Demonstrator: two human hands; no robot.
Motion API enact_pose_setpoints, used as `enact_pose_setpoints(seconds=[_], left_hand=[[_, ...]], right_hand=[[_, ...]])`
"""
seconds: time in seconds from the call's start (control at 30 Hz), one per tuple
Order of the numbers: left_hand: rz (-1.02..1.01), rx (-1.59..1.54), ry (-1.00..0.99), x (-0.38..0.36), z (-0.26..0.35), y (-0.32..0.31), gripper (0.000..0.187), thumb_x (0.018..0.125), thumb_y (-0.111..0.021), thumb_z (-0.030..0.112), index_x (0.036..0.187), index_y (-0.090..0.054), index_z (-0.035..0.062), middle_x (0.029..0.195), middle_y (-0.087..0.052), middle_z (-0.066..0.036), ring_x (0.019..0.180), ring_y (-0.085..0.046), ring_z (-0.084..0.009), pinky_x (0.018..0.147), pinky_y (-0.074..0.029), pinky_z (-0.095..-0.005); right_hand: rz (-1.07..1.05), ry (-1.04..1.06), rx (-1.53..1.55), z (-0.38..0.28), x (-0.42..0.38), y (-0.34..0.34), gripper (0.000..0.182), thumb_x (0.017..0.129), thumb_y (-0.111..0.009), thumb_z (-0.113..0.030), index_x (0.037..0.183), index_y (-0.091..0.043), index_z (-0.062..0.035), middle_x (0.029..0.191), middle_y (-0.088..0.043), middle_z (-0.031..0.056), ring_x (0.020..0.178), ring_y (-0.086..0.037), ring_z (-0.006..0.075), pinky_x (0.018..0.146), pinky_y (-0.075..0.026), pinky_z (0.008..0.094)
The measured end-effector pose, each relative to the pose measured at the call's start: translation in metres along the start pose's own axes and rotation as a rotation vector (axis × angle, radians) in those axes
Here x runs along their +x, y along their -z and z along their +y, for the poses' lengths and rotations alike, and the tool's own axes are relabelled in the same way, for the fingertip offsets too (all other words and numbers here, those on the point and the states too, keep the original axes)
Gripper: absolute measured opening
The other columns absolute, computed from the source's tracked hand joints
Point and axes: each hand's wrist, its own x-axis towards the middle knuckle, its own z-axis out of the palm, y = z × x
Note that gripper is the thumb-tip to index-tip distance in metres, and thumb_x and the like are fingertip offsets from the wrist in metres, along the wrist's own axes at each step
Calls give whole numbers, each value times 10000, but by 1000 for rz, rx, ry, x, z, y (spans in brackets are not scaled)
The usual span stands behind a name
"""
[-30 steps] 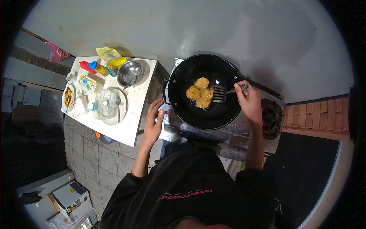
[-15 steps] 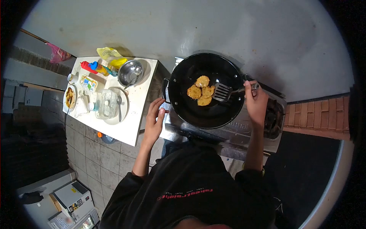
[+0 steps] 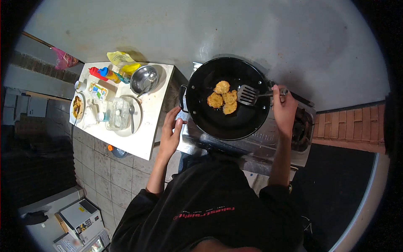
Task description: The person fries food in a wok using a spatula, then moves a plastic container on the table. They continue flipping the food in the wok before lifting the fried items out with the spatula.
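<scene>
A black wok (image 3: 210, 124) sits on the stove with several golden-brown patties (image 3: 221, 97) clustered in its middle. My right hand (image 3: 283, 107) grips the handle of a slotted spatula (image 3: 247, 95) over the wok's right side. The spatula's blade lies flat just right of the patties. At the wok's left edge is a loop handle (image 3: 182, 97). My left hand (image 3: 171, 128) is beside it, fingertips right at the handle's lower end, thumb apart from the fingers.
Left of the stove (image 3: 268, 153) stands a white table (image 3: 138, 145). It bears a steel bowl (image 3: 136, 86), a clear plastic container (image 3: 117, 119), a spoon (image 3: 132, 119), a plate of food (image 3: 77, 108) and squeeze bottles (image 3: 108, 74). A grey wall (image 3: 252, 29) rises behind the wok.
The spatula's blade has drawn slightly up and right, apart from the patties. The patties sit a little differently, the lowest shifted right. My left hand stays by the loop handle.
</scene>
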Motion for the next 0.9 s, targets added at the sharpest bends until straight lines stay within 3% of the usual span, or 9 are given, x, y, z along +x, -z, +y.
enact_pose_setpoints(seconds=[0.3,0.5,0.57,0.63,0.73,0.9], left_hand=[[-11,-30,34,-1,3,0,459,1061,-488,254,1404,-503,-50,1458,-473,-177,1111,-644,-245,962,-513,-343],[-17,-15,41,-2,5,-1,456,1059,-493,241,1406,-498,-54,1472,-455,-169,1087,-654,-240,963,-513,-342],[-16,-16,31,-2,5,-1,454,1058,-494,238,1404,-500,-56,1472,-453,-169,1074,-659,-237,965,-513,-346],[-17,-18,18,-1,7,-2,452,1057,-495,235,1402,-501,-57,1471,-452,-169,1060,-665,-235,967,-513,-349],[-19,-27,44,-1,8,-2,448,1056,-498,231,1398,-507,-57,1466,-449,-172,1138,-633,-248,979,-509,-356],[25,44,34,-2,4,-5,443,1048,-516,241,1393,-536,-37,1493,-403,-148,1373,-445,-297,1055,-458,-386]], right_hand=[[-49,63,-66,-5,3,-16,272,1012,-628,-239,921,-647,17,620,-478,13,587,-385,65,535,-349,258],[-42,68,-51,-9,5,-13,241,1007,-632,-218,940,-643,13,625,-478,39,582,-391,83,539,-362,267],[-61,197,-158,-13,5,-13,228,1002,-638,-207,948,-648,14,639,-507,43,584,-402,91,543,-375,272],[-69,196,-135,-12,6,-14,222,1000,-640,-201,952,-649,16,645,-517,46,585,-408,93,546,-380,274],[-76,202,-91,-11,8,-13,216,998,-643,-193,957,-648,18,647,-523,44,585,-417,91,549,-386,272],[-86,156,-57,-17,6,-9,235,1007,-635,-209,959,-644,21,634,-499,15,583,-414,73,552,-384,259]])
